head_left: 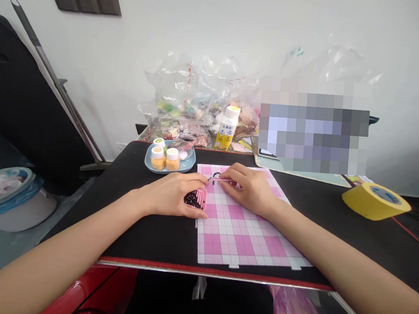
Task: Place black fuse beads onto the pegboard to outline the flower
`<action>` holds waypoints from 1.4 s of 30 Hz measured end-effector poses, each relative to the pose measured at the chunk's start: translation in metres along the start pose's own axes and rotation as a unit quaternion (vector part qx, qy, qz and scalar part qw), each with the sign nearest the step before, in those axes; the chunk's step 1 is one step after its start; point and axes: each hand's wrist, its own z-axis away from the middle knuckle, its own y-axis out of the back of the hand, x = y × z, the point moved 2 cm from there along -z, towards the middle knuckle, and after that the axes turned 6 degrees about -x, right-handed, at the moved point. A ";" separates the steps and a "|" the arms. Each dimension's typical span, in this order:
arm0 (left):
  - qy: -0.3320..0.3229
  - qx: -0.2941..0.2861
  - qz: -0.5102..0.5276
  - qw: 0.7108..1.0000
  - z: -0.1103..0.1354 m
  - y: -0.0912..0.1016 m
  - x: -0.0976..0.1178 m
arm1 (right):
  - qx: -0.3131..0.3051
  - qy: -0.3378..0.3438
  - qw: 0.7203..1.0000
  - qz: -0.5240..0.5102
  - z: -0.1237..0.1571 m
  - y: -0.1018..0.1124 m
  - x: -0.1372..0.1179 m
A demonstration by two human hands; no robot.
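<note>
A pink and white checked pegboard (pixel 247 236) lies on the black mat in front of me. My left hand (pixel 173 195) rests at its left edge, fingers curled round a small pink tray of dark beads (pixel 195 199). My right hand (pixel 250 188) lies on the board's upper part and pinches pink tweezers (pixel 219 179), whose tip points left toward a short row of dark beads (pixel 215 175) near the board's top edge.
A blue dish (pixel 187 165) with small jars of orange beads stands behind my left hand. Behind it are clear bags, a yellow and white bottle (pixel 227 127), and at the right a roll of yellow tape (pixel 375 200). A bin stands at the left.
</note>
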 end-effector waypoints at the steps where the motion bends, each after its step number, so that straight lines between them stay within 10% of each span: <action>1: 0.001 -0.001 0.001 1.000 0.000 0.000 0.000 | 0.002 0.000 1.000 0.000 0.000 0.000 0.000; 25: 0.030 -0.004 0.012 0.999 0.001 0.001 0.000 | 0.074 -0.047 0.994 -0.061 0.000 0.005 0.001; 42: 0.086 -0.009 -0.001 0.996 0.006 0.003 0.004 | 0.103 -0.226 0.947 -0.204 0.002 0.016 0.002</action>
